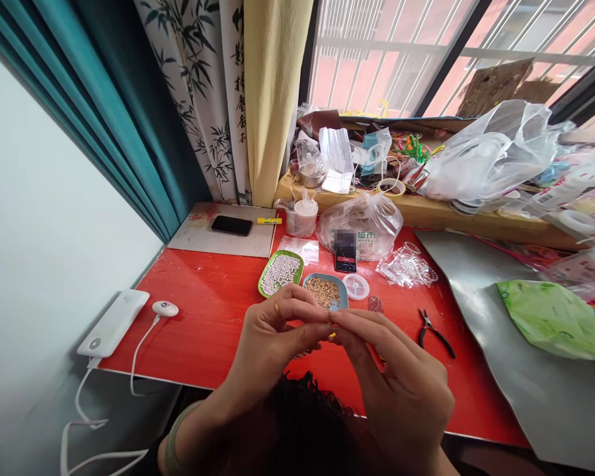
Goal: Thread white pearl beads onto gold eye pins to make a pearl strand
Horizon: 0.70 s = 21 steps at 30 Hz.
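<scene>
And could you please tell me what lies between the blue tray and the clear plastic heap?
In the head view, a round white lid lies on the red table, beside the tray.

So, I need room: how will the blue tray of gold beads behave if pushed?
The blue tray would probably slide rather than tip, being wide and low-walled. The gold beads, small and loose, would likely shift or roll; a hard jolt might spill some.
</scene>
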{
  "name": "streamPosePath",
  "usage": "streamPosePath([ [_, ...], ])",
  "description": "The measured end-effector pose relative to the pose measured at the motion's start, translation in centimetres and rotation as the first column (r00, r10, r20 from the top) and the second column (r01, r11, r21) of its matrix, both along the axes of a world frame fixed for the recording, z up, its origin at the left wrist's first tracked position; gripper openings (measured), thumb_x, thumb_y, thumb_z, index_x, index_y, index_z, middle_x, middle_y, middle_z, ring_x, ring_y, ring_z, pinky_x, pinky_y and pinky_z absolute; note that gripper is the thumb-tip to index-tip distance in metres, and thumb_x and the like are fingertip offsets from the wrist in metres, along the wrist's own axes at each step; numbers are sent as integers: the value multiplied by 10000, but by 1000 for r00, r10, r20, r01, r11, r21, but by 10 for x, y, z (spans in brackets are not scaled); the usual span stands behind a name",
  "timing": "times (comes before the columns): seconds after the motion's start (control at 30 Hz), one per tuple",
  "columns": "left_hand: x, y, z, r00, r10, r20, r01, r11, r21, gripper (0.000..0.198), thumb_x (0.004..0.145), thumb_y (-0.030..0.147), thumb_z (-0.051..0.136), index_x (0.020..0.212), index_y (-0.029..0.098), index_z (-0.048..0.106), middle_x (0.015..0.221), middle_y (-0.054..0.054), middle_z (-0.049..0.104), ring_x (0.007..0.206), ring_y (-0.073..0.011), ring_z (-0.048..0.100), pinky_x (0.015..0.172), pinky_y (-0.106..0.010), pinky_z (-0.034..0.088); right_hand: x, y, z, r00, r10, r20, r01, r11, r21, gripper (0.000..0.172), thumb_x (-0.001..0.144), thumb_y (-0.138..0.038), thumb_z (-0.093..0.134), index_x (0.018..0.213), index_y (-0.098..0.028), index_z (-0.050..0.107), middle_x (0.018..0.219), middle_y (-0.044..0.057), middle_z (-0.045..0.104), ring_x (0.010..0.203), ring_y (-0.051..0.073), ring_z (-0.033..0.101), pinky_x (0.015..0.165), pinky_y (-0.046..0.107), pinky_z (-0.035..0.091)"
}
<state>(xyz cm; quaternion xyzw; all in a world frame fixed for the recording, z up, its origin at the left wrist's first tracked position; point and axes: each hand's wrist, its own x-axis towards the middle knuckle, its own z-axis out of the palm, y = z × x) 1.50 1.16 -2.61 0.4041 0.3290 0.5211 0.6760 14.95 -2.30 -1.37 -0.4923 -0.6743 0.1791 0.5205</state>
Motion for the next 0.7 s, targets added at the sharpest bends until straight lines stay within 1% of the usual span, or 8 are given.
streamPosePath([
  [0.1,-1,0,0,1000,7,0,-7,1000,19,126,656,129,758,681,252,749,754,29,585,586,-65,554,491,-156,499,-4,-2,-6,1000,-22,7,22,1000,16,417,838,-52,563,1078,-390,605,805,-78,689,639,84,625,601,213,517],
  [0.2,-1,4,-2,997,76,19,-75,997,-33,74,670,147,740,666,221,739,682,24,621,585,-77,576,507,-157,507,-3,7,-29,996,-91,12,91,995,49,282,846,-106,568,1028,-313,626,764,-46,683,617,97,618,576,229,505],
  [0.27,-1,10,-5,983,183,30,-180,979,-94,32,663,164,736,663,196,729,606,27,629,540,-71,571,509,-154,497,1,17,-59,992,-114,50,115,993,-19,161,868,-173,551,982,-245,638,804,-2,695,666,115,627,631,258,515],
  [0.33,-1,17,-12,960,279,32,-273,953,-135,35,642,179,743,666,181,718,563,35,626,515,-60,562,530,-149,489,5,26,-99,992,-93,88,102,989,-109,135,891,-229,521,937,-192,642,817,30,688,673,122,622,640,278,514],
  [0.43,-1,28,-26,949,314,23,-306,938,-165,74,626,194,750,678,172,703,562,44,622,516,-48,561,536,-135,473,8,36,-162,989,-37,141,79,951,-300,183,902,-311,520,892,-158,619,839,13,651,694,112,614,654,291,522],
  [0.5,-1,33,-35,951,310,8,-303,935,-185,99,617,201,755,687,163,696,551,46,611,505,-50,558,515,-137,465,6,39,-191,990,-12,140,66,917,-393,180,903,-316,518,939,-167,611,918,27,642,744,121,615,678,301,524],
  [0.6,-2,37,-46,957,291,-22,-289,937,-195,125,606,214,764,689,155,693,537,47,599,497,-57,548,513,-152,476,2,42,-202,997,-14,79,49,885,-462,191,899,-308,524,1010,-171,597,1022,48,624,843,150,614,744,344,519],
  [0.7,-5,35,-54,970,233,-70,-242,950,-199,129,610,229,770,692,152,705,514,40,601,481,-64,541,505,-162,487,0,45,-178,998,-29,-54,0,878,-479,200,901,-313,520,1015,-167,594,1029,50,620,873,160,609,769,362,510],
])
